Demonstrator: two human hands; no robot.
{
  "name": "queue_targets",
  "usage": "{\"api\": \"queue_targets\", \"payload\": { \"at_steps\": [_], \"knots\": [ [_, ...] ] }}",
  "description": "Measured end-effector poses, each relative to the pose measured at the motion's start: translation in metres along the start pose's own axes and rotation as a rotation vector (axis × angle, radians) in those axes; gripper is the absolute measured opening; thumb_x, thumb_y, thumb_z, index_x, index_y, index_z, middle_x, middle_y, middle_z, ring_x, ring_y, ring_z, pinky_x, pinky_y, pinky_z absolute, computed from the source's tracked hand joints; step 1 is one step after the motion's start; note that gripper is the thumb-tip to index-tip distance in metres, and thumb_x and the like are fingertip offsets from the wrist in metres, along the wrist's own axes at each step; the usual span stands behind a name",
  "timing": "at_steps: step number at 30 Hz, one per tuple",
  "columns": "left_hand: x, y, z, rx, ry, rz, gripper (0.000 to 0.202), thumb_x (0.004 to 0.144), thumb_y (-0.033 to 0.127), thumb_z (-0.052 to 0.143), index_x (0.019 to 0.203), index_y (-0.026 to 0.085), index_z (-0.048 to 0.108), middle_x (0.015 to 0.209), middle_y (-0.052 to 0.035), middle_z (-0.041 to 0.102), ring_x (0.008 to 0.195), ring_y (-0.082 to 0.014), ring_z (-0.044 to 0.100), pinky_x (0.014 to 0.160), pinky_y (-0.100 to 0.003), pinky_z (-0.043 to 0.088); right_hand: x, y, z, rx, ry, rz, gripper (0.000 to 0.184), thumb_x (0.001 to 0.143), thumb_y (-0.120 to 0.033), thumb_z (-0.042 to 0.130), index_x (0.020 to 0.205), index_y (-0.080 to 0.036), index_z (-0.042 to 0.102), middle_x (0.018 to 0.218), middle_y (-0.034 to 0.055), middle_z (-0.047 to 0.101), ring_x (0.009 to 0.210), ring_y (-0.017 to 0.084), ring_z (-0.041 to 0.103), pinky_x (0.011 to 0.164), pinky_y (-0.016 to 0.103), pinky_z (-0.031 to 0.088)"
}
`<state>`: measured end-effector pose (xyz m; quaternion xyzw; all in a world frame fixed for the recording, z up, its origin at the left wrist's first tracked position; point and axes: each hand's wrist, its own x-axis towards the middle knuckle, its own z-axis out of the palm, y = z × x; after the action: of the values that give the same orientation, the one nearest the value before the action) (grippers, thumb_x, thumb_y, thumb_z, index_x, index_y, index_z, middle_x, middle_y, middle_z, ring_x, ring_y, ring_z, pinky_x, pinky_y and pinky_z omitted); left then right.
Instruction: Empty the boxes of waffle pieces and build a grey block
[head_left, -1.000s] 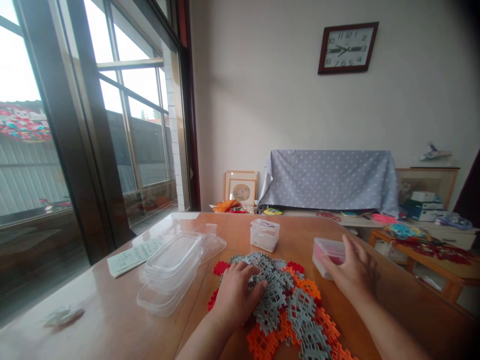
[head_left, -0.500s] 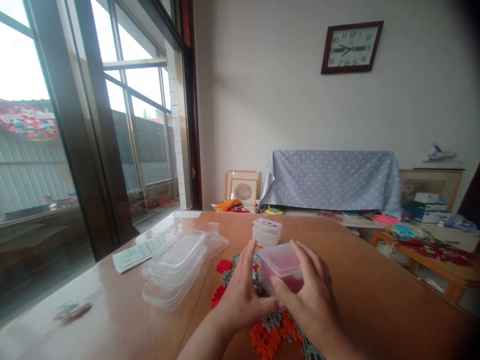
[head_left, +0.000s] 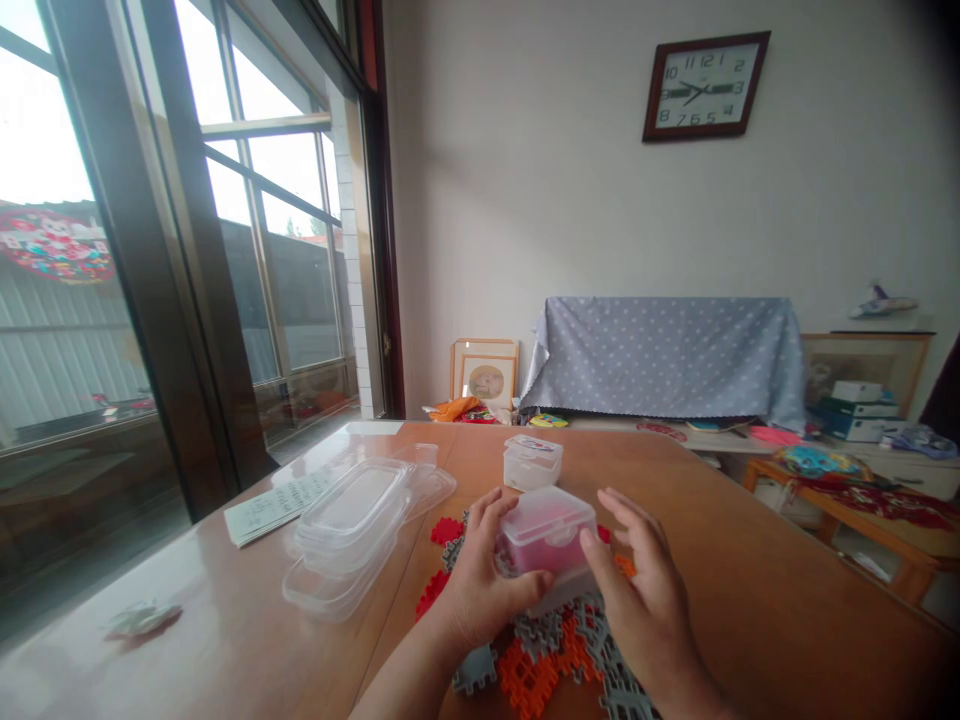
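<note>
left grip clenched on the left side of a lidded clear plastic box with pink contents. box sits over a pile of interlocking plastic tiles in grey, orange and red; i cannot tell if it touches them. right grip released, spread just beside the box's right side. on the counter, far of the pile, a smaller clear box; left, stacked clear containers beside a printed sheet.
</note>
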<state>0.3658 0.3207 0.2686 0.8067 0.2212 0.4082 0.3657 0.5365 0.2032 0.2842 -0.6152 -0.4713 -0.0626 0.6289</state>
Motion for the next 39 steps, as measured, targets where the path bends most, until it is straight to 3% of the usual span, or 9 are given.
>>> {"api": "queue_targets", "payload": {
  "at_steps": [2, 4, 10, 16, 24, 31, 39],
  "knots": [
    [0.001, -0.004, 0.001, -0.033, 0.005, -0.024, 0.084, 0.072, 0.043, 0.085, 0.145, 0.03, 0.046, 0.159, -0.0135, 0.025, 0.145, -0.0379, 0.035, 0.108, -0.053, 0.047, 0.001, 0.003, -0.004, 0.116, 0.003, 0.158, 0.042, 0.092, -0.052, 0.06, 0.124, -0.025, 0.063, 0.125, 0.0104, 0.067, 0.106, 0.028, 0.064, 0.089, 0.041, 0.053],
    [0.001, -0.006, 0.002, -0.054, 0.009, -0.038, 0.081, 0.073, 0.043, 0.085, 0.144, 0.03, 0.047, 0.16, -0.0131, 0.024, 0.144, -0.0371, 0.038, 0.106, -0.05, 0.05, -0.001, 0.003, -0.004, 0.239, -0.056, 0.297, 0.038, 0.091, -0.053, 0.061, 0.114, -0.024, 0.066, 0.107, 0.0077, 0.072, 0.089, 0.024, 0.065, 0.075, 0.034, 0.052],
    [0.001, -0.008, 0.006, -0.036, 0.024, -0.035, 0.078, 0.076, 0.044, 0.083, 0.143, 0.029, 0.046, 0.16, -0.0126, 0.023, 0.144, -0.0354, 0.037, 0.106, -0.047, 0.05, -0.004, 0.0, 0.005, 0.473, -0.153, 0.568, 0.039, 0.084, -0.054, 0.071, 0.105, -0.022, 0.07, 0.075, 0.0003, 0.067, 0.06, 0.014, 0.053, 0.055, 0.026, 0.04],
    [0.002, -0.007, 0.008, 0.107, 0.058, 0.021, 0.079, 0.074, 0.039, 0.083, 0.143, 0.028, 0.046, 0.157, -0.0131, 0.028, 0.148, -0.0372, 0.03, 0.116, -0.055, 0.037, -0.004, 0.002, 0.007, 0.671, -0.137, 0.718, 0.039, 0.075, -0.05, 0.081, 0.099, -0.02, 0.073, 0.078, 0.0011, 0.067, 0.07, 0.015, 0.058, 0.056, 0.023, 0.042],
    [0.0, -0.002, 0.011, 0.182, 0.034, 0.08, 0.082, 0.074, 0.035, 0.083, 0.145, 0.029, 0.043, 0.157, -0.0136, 0.027, 0.148, -0.0376, 0.029, 0.118, -0.057, 0.033, -0.003, 0.001, 0.009, 0.746, -0.145, 0.797, 0.034, 0.075, -0.046, 0.083, 0.091, -0.018, 0.07, 0.074, -0.0013, 0.064, 0.063, 0.009, 0.055, 0.054, 0.018, 0.041],
    [0.001, -0.003, 0.011, 0.176, 0.02, 0.087, 0.082, 0.075, 0.038, 0.083, 0.145, 0.028, 0.042, 0.158, -0.0143, 0.026, 0.148, -0.0383, 0.028, 0.118, -0.059, 0.033, -0.005, 0.005, 0.012, 0.723, -0.148, 0.733, 0.029, 0.08, -0.045, 0.077, 0.084, -0.018, 0.065, 0.067, -0.0036, 0.056, 0.055, 0.007, 0.046, 0.048, 0.018, 0.032],
    [0.003, -0.008, 0.009, 0.173, 0.014, 0.082, 0.082, 0.076, 0.038, 0.083, 0.146, 0.027, 0.042, 0.159, -0.0149, 0.025, 0.149, -0.0381, 0.026, 0.119, -0.057, 0.032, -0.006, 0.004, 0.011, 0.709, -0.173, 0.716, 0.026, 0.085, -0.043, 0.071, 0.082, -0.019, 0.062, 0.068, -0.0034, 0.056, 0.059, 0.009, 0.046, 0.053, 0.02, 0.034]
  ]
}}
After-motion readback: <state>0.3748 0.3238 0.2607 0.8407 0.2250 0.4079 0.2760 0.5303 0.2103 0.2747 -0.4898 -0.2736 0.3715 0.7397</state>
